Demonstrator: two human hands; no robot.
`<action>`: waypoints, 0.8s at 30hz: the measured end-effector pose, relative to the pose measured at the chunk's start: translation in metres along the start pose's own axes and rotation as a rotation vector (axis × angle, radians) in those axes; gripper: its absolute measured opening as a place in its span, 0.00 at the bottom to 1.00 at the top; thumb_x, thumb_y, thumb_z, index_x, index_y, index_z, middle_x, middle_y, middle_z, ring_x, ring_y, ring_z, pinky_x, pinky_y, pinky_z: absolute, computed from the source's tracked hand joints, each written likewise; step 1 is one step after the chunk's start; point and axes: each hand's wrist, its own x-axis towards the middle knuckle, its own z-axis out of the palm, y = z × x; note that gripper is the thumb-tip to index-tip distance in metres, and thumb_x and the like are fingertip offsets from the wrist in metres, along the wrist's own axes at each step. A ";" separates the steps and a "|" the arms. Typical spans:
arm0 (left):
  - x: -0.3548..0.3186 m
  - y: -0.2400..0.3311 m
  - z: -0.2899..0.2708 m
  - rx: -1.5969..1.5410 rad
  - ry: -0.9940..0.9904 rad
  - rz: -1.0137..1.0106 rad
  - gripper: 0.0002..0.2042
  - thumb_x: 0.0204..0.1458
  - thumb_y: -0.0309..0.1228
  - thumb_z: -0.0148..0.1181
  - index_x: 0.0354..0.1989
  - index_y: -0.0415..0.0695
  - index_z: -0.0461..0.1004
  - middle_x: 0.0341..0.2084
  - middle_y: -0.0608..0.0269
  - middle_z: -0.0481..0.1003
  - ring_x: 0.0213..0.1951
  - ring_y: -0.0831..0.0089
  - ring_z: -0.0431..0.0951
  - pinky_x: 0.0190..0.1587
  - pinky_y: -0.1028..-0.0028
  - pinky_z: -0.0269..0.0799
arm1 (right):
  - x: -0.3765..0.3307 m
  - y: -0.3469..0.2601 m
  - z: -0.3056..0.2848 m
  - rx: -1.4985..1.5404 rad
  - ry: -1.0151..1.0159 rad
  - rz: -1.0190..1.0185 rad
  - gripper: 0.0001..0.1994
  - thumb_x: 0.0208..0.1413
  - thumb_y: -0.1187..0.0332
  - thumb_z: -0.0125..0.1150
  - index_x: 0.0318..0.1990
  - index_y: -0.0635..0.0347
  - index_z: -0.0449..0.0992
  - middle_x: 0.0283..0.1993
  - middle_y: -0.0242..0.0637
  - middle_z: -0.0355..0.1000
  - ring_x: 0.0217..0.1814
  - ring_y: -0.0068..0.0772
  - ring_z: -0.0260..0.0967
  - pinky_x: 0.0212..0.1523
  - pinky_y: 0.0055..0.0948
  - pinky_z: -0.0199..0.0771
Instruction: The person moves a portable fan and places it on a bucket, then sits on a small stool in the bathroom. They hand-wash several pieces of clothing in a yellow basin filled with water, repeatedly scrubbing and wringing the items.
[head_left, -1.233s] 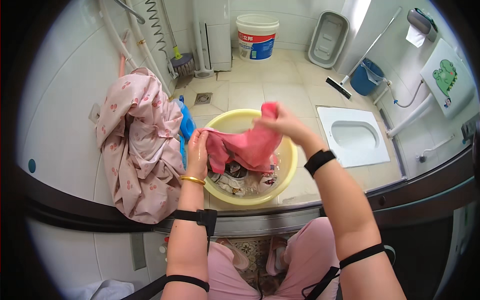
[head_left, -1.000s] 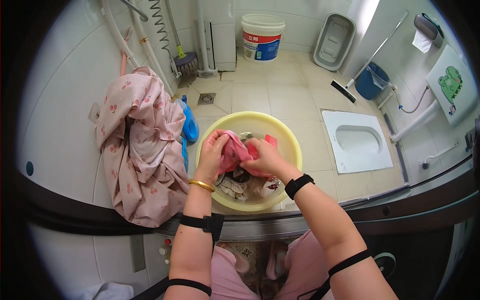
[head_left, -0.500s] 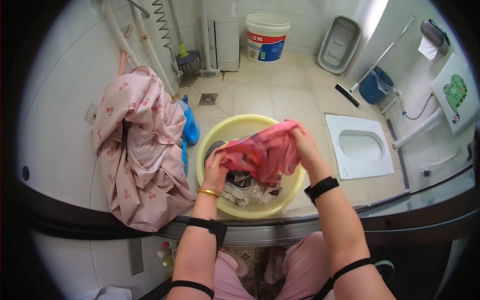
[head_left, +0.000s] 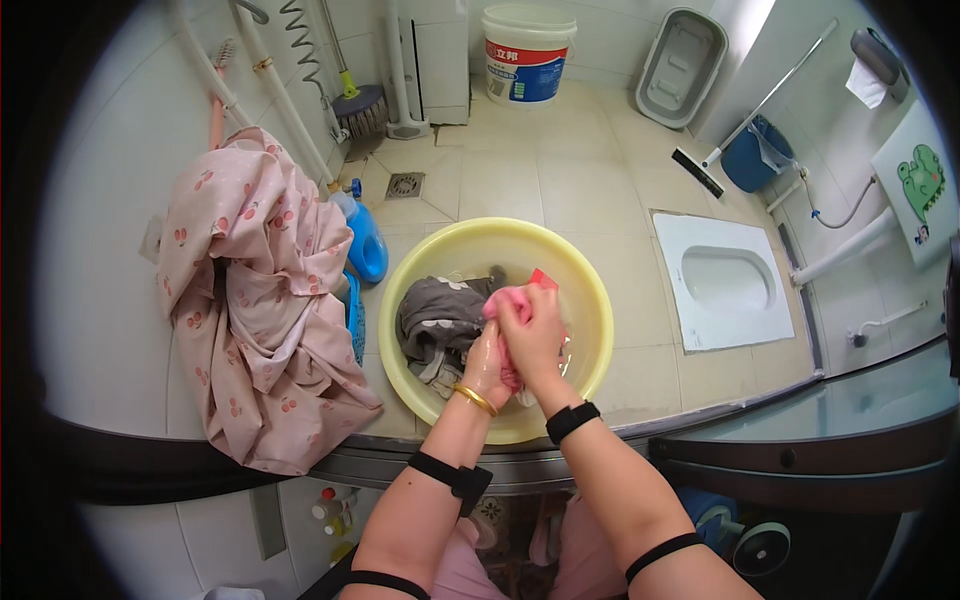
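A pale yellow basin (head_left: 602, 345) stands on the tiled floor in front of me, with water and wet laundry in it. Over it, both my hands are closed together around a bunched red-pink cloth (head_left: 510, 299). My left hand (head_left: 487, 366), with a gold bangle at the wrist, grips it from below and to the left. Pressed against it, my right hand (head_left: 536, 334) wraps the cloth from the upper right. Much of the cloth is hidden inside my fingers. Dark grey fabric with white patches (head_left: 440, 312) lies at the basin's left, beside some whitish fabric.
Pink cherry-print fabric (head_left: 270, 310) hangs in a heap at the left. Beside it stands a blue bottle (head_left: 368, 245). A squat toilet (head_left: 690, 320) is set in the floor at right. A white bucket (head_left: 528, 85) and grey tub (head_left: 683, 70) stand behind. The door track (head_left: 400, 468) crosses before me.
The red-pink cloth was stretched between my separated hands; now it is bunched up between them. My right hand has moved left and down, my left hand slightly right. More grey fabric shows.
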 end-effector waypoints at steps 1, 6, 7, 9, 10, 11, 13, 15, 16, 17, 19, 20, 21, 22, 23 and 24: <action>0.005 0.002 -0.023 -0.134 -0.144 0.039 0.20 0.56 0.51 0.42 0.45 0.48 0.67 0.41 0.63 0.70 0.43 0.65 0.71 0.47 0.63 0.69 | -0.012 -0.011 0.005 -0.049 -0.086 -0.097 0.12 0.44 0.65 0.60 0.32 0.62 0.68 0.33 0.47 0.61 0.34 0.49 0.64 0.33 0.42 0.65; 0.010 0.014 -0.058 -0.251 -0.430 0.207 0.17 0.60 0.47 0.38 0.41 0.47 0.67 0.37 0.63 0.70 0.42 0.70 0.71 0.46 0.68 0.66 | -0.030 -0.014 0.031 -0.035 -0.279 -0.192 0.10 0.46 0.64 0.58 0.31 0.60 0.68 0.30 0.46 0.63 0.32 0.52 0.66 0.32 0.42 0.65; 0.012 0.014 -0.048 -0.251 -0.398 0.123 0.18 0.60 0.45 0.38 0.46 0.46 0.68 0.41 0.63 0.71 0.46 0.69 0.72 0.50 0.66 0.66 | -0.016 0.013 0.033 0.070 -0.190 -0.081 0.10 0.47 0.63 0.58 0.32 0.60 0.69 0.30 0.47 0.66 0.34 0.51 0.67 0.32 0.40 0.66; -0.006 0.012 -0.009 -0.209 -0.093 -0.042 0.20 0.60 0.45 0.39 0.51 0.44 0.67 0.47 0.58 0.73 0.48 0.65 0.73 0.53 0.64 0.67 | 0.009 0.054 0.012 0.040 -0.154 0.152 0.11 0.50 0.62 0.57 0.35 0.61 0.71 0.31 0.48 0.70 0.36 0.47 0.69 0.34 0.36 0.67; -0.006 0.008 -0.005 -0.167 -0.085 0.004 0.23 0.60 0.49 0.40 0.53 0.44 0.66 0.48 0.58 0.72 0.50 0.64 0.72 0.54 0.64 0.66 | 0.017 0.052 0.005 -0.081 -0.218 0.266 0.11 0.52 0.62 0.57 0.36 0.61 0.72 0.32 0.48 0.71 0.36 0.44 0.70 0.36 0.33 0.68; -0.009 0.013 -0.006 -0.192 -0.064 0.006 0.23 0.58 0.50 0.43 0.51 0.44 0.67 0.45 0.61 0.73 0.47 0.68 0.73 0.52 0.67 0.67 | 0.017 0.047 0.008 -0.076 -0.221 0.267 0.11 0.52 0.62 0.57 0.36 0.61 0.72 0.32 0.48 0.71 0.36 0.44 0.70 0.36 0.33 0.68; -0.023 0.034 0.002 -0.198 -0.065 -0.017 0.25 0.56 0.53 0.47 0.49 0.43 0.69 0.43 0.63 0.74 0.44 0.71 0.74 0.49 0.69 0.69 | 0.015 0.034 0.009 0.227 -0.204 0.159 0.11 0.55 0.64 0.56 0.41 0.61 0.74 0.35 0.40 0.73 0.38 0.32 0.70 0.40 0.27 0.68; -0.018 0.042 -0.012 0.012 -0.063 0.071 0.26 0.54 0.50 0.52 0.51 0.40 0.67 0.45 0.62 0.73 0.46 0.73 0.73 0.49 0.69 0.69 | 0.024 0.030 0.001 0.451 -0.240 0.248 0.10 0.57 0.66 0.55 0.41 0.61 0.74 0.36 0.37 0.73 0.39 0.28 0.69 0.41 0.24 0.68; -0.021 0.042 -0.016 0.013 -0.065 0.069 0.26 0.54 0.50 0.52 0.51 0.40 0.67 0.45 0.62 0.73 0.46 0.73 0.73 0.49 0.69 0.69 | 0.030 0.031 -0.004 0.674 -0.280 0.338 0.09 0.58 0.68 0.54 0.42 0.62 0.74 0.37 0.33 0.72 0.40 0.23 0.68 0.43 0.21 0.67; -0.024 0.041 -0.020 0.325 -0.051 0.033 0.24 0.55 0.48 0.52 0.50 0.40 0.68 0.45 0.62 0.73 0.46 0.73 0.73 0.49 0.70 0.68 | 0.035 0.037 -0.012 0.709 -0.319 0.316 0.10 0.59 0.68 0.53 0.44 0.62 0.73 0.39 0.29 0.71 0.40 0.21 0.67 0.42 0.19 0.67; -0.024 0.037 -0.020 0.610 -0.007 0.080 0.16 0.56 0.37 0.53 0.47 0.39 0.70 0.40 0.64 0.74 0.42 0.75 0.74 0.47 0.73 0.69 | 0.046 0.042 -0.023 0.790 -0.291 0.402 0.10 0.59 0.68 0.52 0.43 0.63 0.73 0.38 0.30 0.71 0.40 0.21 0.67 0.43 0.20 0.68; -0.022 0.038 -0.020 0.612 -0.007 0.078 0.16 0.56 0.37 0.53 0.47 0.39 0.70 0.40 0.64 0.74 0.42 0.75 0.74 0.47 0.73 0.69 | 0.048 0.042 -0.025 0.872 -0.264 0.489 0.10 0.60 0.67 0.52 0.42 0.64 0.73 0.38 0.31 0.71 0.41 0.22 0.68 0.44 0.22 0.69; -0.017 0.041 -0.020 0.438 -0.030 0.188 0.15 0.57 0.36 0.51 0.46 0.39 0.71 0.39 0.63 0.75 0.41 0.75 0.74 0.47 0.73 0.69 | 0.046 0.042 -0.027 0.935 -0.263 0.496 0.09 0.59 0.67 0.52 0.40 0.62 0.73 0.37 0.30 0.71 0.39 0.22 0.68 0.42 0.21 0.69; -0.015 0.045 -0.020 0.265 -0.051 0.300 0.14 0.57 0.36 0.49 0.44 0.39 0.72 0.38 0.63 0.75 0.40 0.74 0.75 0.46 0.73 0.69 | 0.037 0.032 -0.025 0.941 -0.264 0.495 0.09 0.59 0.67 0.52 0.40 0.62 0.73 0.37 0.30 0.71 0.39 0.22 0.68 0.42 0.21 0.69; -0.016 0.049 -0.023 0.128 -0.116 0.293 0.14 0.58 0.38 0.45 0.40 0.41 0.72 0.34 0.62 0.75 0.38 0.73 0.75 0.45 0.73 0.69 | 0.023 0.019 -0.020 0.676 -0.274 0.327 0.07 0.58 0.67 0.53 0.38 0.61 0.72 0.36 0.32 0.71 0.38 0.23 0.68 0.40 0.23 0.69; -0.013 0.049 -0.036 0.137 -0.105 0.302 0.14 0.58 0.38 0.45 0.40 0.41 0.72 0.34 0.62 0.75 0.38 0.73 0.75 0.45 0.73 0.69 | 0.008 0.002 -0.011 0.425 -0.290 0.162 0.06 0.57 0.67 0.55 0.37 0.60 0.71 0.34 0.34 0.70 0.37 0.24 0.67 0.39 0.25 0.69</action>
